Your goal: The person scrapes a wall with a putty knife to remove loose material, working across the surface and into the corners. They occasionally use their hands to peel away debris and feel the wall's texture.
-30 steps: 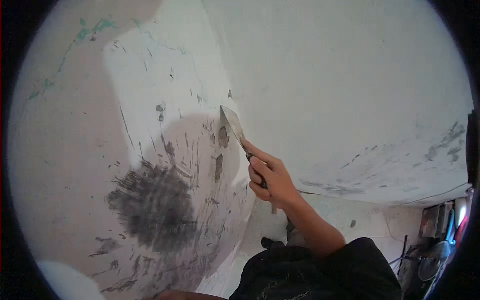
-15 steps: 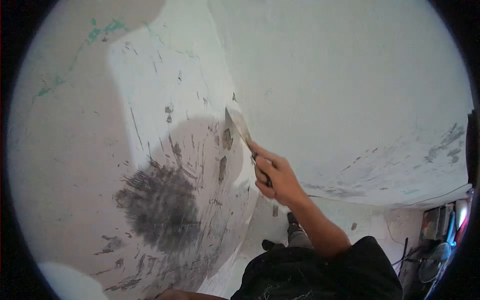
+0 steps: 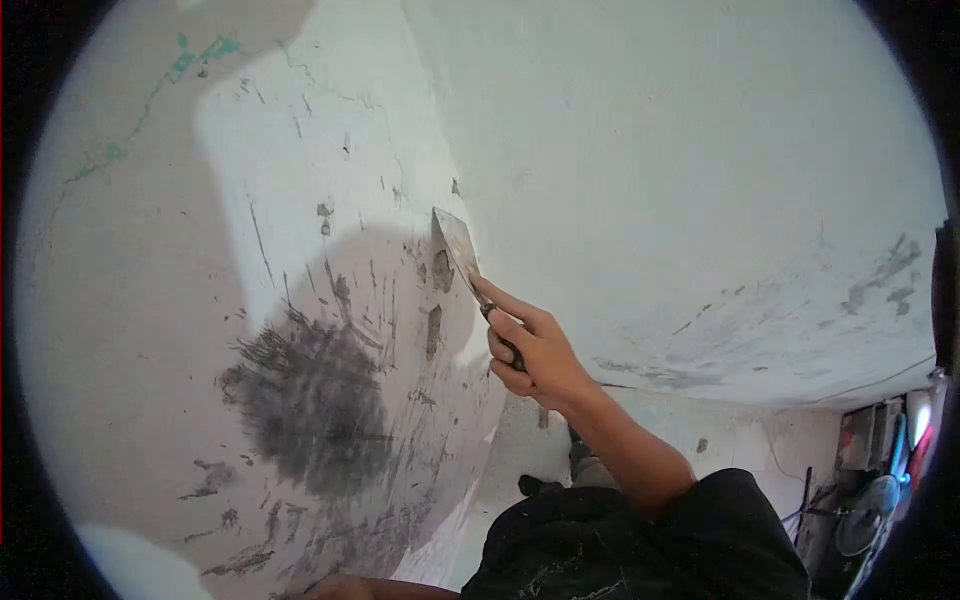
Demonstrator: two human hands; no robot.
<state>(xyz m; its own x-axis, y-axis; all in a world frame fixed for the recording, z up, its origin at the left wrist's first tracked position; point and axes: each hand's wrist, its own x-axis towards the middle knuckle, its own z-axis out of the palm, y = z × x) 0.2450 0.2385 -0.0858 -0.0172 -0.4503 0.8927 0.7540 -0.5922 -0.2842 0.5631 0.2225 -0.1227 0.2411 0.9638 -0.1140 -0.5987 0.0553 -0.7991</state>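
My right hand (image 3: 530,340) is closed around the dark handle of a putty knife (image 3: 456,240), with a finger stretched along it toward the blade. The wide metal blade lies at the left wall (image 3: 290,180), close to the corner with the other wall. Just below the blade is a chipped brown patch (image 3: 443,270) where the surface has come away. At the bottom edge, only part of my left hand (image 3: 340,587) shows near the left wall; its fingers cannot be made out.
A large dark stain (image 3: 315,405) and many scrape marks cover the left wall. The right wall (image 3: 700,180) has grey smudges low down. On the pale floor (image 3: 660,430) is a foot in a dark shoe (image 3: 540,486). A fan (image 3: 865,515) stands among clutter at right.
The view has shifted slightly, so wall, hand and putty knife appear a little farther left. The blade stays near the corner, showing more of its flat face. My right hand keeps its grip.
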